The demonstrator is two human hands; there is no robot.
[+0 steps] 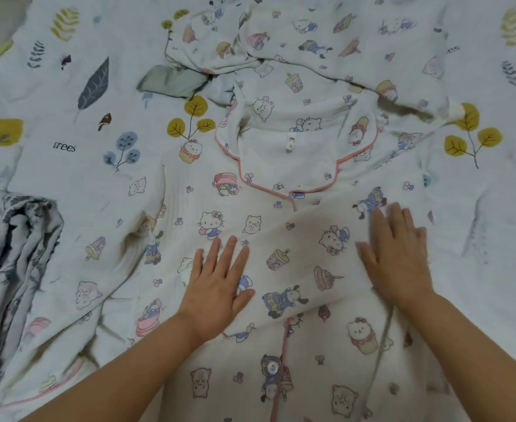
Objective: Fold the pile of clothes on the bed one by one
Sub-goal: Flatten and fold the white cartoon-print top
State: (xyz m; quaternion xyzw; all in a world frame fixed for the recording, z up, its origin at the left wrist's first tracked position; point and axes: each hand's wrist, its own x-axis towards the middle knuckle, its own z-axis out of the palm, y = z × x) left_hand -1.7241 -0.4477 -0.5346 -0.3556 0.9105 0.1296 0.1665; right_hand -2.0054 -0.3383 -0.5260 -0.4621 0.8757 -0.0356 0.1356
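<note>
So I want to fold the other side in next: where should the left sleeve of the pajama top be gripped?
Judging from its pose, grip the left sleeve near its cuff end, low on the left by the grey patterned cloth, coming from the left. It lies spread outward and rumpled, while the right sleeve already crosses the pajama top.

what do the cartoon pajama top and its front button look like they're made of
Pajama top: looks like soft, matte cotton, perhaps a crinkled gauze weave; faint ribbed texture, soft creases, no sheen. The exact fibre can't be told.
Button: probably plastic; small, pale, round, with a slight gloss.
</note>
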